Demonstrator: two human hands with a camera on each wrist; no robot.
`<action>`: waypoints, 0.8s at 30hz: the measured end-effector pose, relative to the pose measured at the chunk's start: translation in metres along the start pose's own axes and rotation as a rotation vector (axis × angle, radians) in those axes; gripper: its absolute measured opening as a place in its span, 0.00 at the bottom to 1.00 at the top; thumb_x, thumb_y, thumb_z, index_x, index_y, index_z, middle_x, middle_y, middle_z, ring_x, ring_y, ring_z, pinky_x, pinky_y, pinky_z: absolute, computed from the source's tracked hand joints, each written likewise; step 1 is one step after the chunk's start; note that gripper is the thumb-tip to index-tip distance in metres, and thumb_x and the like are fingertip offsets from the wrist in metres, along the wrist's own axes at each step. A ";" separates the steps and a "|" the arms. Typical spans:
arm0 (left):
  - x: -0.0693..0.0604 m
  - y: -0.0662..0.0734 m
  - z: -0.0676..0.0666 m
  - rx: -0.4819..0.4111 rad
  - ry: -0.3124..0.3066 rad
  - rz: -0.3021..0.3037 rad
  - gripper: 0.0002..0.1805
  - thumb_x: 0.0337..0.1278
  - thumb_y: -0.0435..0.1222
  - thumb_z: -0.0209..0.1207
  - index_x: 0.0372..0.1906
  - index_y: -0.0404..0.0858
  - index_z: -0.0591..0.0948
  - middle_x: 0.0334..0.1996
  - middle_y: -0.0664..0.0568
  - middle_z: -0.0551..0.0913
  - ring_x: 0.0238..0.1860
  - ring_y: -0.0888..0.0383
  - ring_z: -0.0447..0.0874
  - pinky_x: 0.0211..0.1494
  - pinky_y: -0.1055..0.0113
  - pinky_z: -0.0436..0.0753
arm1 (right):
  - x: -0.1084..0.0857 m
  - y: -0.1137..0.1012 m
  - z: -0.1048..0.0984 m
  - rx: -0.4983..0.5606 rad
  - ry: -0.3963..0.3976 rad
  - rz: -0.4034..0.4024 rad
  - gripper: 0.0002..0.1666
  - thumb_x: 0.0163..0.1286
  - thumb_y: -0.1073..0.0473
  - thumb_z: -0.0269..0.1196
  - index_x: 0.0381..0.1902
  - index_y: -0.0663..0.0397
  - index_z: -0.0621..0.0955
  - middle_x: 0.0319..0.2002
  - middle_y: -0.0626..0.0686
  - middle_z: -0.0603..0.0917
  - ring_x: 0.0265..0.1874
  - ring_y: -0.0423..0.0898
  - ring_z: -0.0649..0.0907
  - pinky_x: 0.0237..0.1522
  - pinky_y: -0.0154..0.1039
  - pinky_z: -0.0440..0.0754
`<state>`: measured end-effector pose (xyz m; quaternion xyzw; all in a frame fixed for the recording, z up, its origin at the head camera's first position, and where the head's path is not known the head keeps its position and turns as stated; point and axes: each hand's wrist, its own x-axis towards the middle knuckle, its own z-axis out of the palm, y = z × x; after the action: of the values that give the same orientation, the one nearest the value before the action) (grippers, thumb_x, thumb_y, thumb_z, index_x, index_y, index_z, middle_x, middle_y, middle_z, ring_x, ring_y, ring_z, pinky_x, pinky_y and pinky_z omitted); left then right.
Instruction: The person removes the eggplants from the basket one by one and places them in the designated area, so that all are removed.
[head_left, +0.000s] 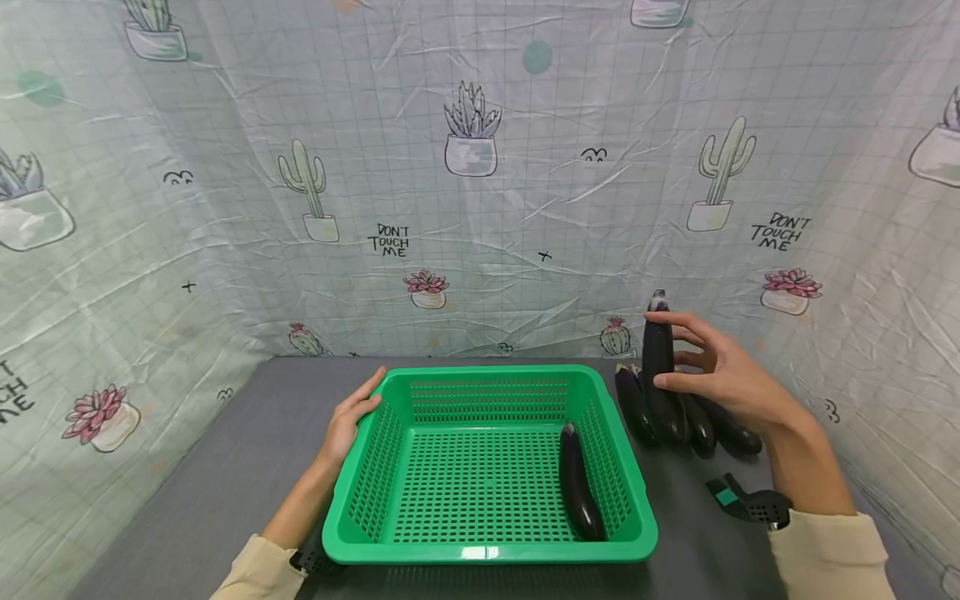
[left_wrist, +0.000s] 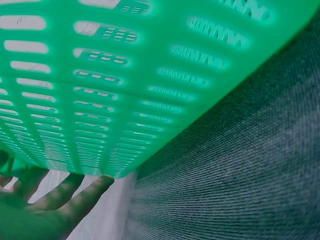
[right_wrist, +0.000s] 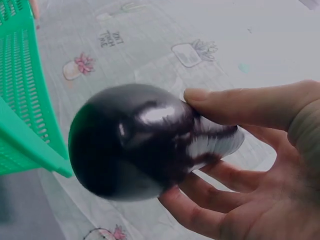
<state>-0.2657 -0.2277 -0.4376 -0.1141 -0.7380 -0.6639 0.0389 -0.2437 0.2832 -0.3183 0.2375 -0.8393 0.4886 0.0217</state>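
My right hand (head_left: 723,367) holds a dark purple eggplant (head_left: 657,358) between thumb and fingers, stem end up, just right of the green plastic basket (head_left: 491,552). In the right wrist view the rounded end of that eggplant (right_wrist: 125,145) faces the camera, with the thumb on one side and the fingers on the other. More eggplants (head_left: 633,408) lie on the table beneath it. Another eggplant (head_left: 576,483) lies inside the basket along its right wall. My left hand (head_left: 347,423) touches the basket's back left corner, fairly straight fingers (left_wrist: 90,192) against the outer wall.
The basket stands on a grey cloth-covered table (head_left: 232,475), with table surface on both its sides. A patterned plastic sheet (head_left: 517,208) with cactus drawings hangs behind and at the sides.
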 end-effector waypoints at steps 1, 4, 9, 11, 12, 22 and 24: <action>0.000 0.000 0.000 -0.003 -0.002 -0.002 0.32 0.83 0.37 0.43 0.82 0.32 0.54 0.84 0.40 0.48 0.85 0.41 0.38 0.65 0.89 0.65 | 0.000 0.001 -0.001 -0.001 0.000 0.006 0.46 0.72 0.64 0.68 0.81 0.38 0.62 0.80 0.61 0.54 0.66 0.63 0.76 0.49 0.36 0.85; 0.001 -0.001 0.000 -0.008 -0.010 -0.007 0.32 0.83 0.37 0.42 0.83 0.32 0.53 0.85 0.42 0.47 0.85 0.43 0.37 0.65 0.89 0.65 | -0.002 0.003 -0.006 -0.008 0.004 0.026 0.47 0.72 0.64 0.68 0.82 0.38 0.61 0.81 0.62 0.52 0.67 0.73 0.73 0.50 0.37 0.84; 0.002 -0.001 -0.001 -0.012 -0.014 -0.002 0.32 0.83 0.37 0.42 0.83 0.32 0.52 0.85 0.41 0.47 0.85 0.42 0.38 0.65 0.89 0.65 | -0.004 0.005 -0.012 -0.036 0.028 0.065 0.46 0.73 0.60 0.67 0.82 0.33 0.60 0.82 0.60 0.51 0.69 0.69 0.71 0.50 0.32 0.81; 0.001 -0.002 -0.001 0.004 -0.003 0.005 0.32 0.83 0.37 0.42 0.82 0.31 0.53 0.84 0.39 0.48 0.85 0.41 0.39 0.65 0.89 0.64 | -0.004 0.006 -0.014 -0.056 0.036 0.069 0.45 0.74 0.59 0.67 0.82 0.32 0.61 0.81 0.58 0.54 0.68 0.59 0.74 0.49 0.29 0.81; 0.001 -0.002 -0.001 0.010 0.000 0.008 0.32 0.83 0.37 0.42 0.82 0.31 0.54 0.84 0.39 0.48 0.85 0.40 0.39 0.65 0.89 0.64 | -0.005 0.007 -0.015 -0.054 0.039 0.064 0.44 0.74 0.60 0.66 0.81 0.33 0.61 0.79 0.57 0.56 0.66 0.55 0.76 0.49 0.29 0.82; -0.001 0.000 -0.001 0.010 0.002 0.008 0.31 0.83 0.36 0.43 0.82 0.30 0.54 0.84 0.39 0.48 0.85 0.40 0.39 0.65 0.89 0.64 | -0.007 0.015 -0.023 -0.090 0.075 0.069 0.30 0.77 0.59 0.63 0.74 0.47 0.70 0.79 0.59 0.56 0.67 0.55 0.70 0.49 0.21 0.76; 0.000 0.000 -0.001 -0.013 0.000 0.006 0.31 0.83 0.36 0.42 0.82 0.30 0.53 0.84 0.38 0.48 0.84 0.40 0.41 0.65 0.89 0.66 | -0.008 0.016 -0.025 -0.089 0.075 0.081 0.32 0.77 0.58 0.63 0.75 0.46 0.69 0.80 0.61 0.54 0.70 0.63 0.67 0.49 0.20 0.75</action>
<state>-0.2654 -0.2283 -0.4376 -0.1166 -0.7334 -0.6686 0.0398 -0.2483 0.3133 -0.3203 0.1834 -0.8677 0.4600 0.0439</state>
